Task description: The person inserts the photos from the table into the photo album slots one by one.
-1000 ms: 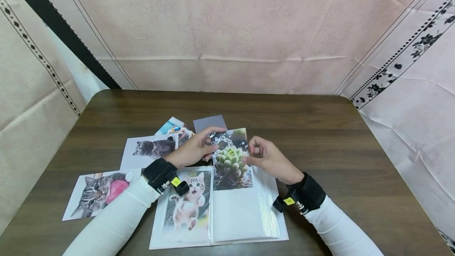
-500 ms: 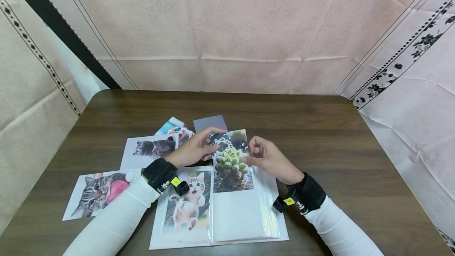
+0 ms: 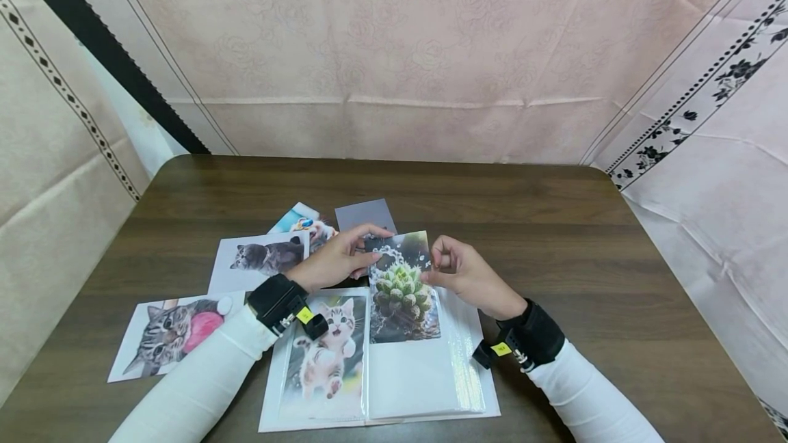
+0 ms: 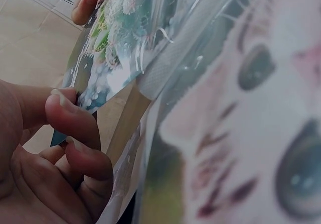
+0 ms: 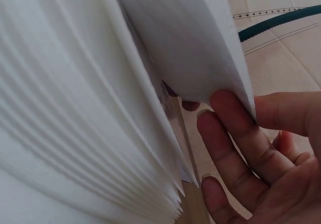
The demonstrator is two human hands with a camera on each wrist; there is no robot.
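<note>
A photo of a green succulent (image 3: pixel 401 316) lies partly inside the clear pocket of an open photo album's right page (image 3: pixel 412 381). My left hand (image 3: pixel 335 255) pinches the photo's upper left edge between thumb and fingers. On the opposite side, my right hand (image 3: pixel 470 279) pinches its right edge at the pocket's side. The left wrist view shows curled left fingers (image 4: pixel 75 118) at the glossy photo's corner. In the right wrist view, the right thumb and index finger (image 5: pixel 233 108) grip a white sheet beside the fanned album pages (image 5: pixel 75 108). A kitten photo (image 3: pixel 329 361) fills the left page.
Left of the album lie a print of a tabby with a pink ball (image 3: pixel 169 337) and a grey cat print (image 3: pixel 261 258). Behind them are a blue-edged picture (image 3: pixel 295 216) and a grey card (image 3: pixel 363 212). A patterned cloth (image 3: pixel 394 53) hangs behind the table.
The succulent photo has slid down toward me, deeper into the right page's pocket. Both hands stay in nearly the same place, still pinching its edges.
</note>
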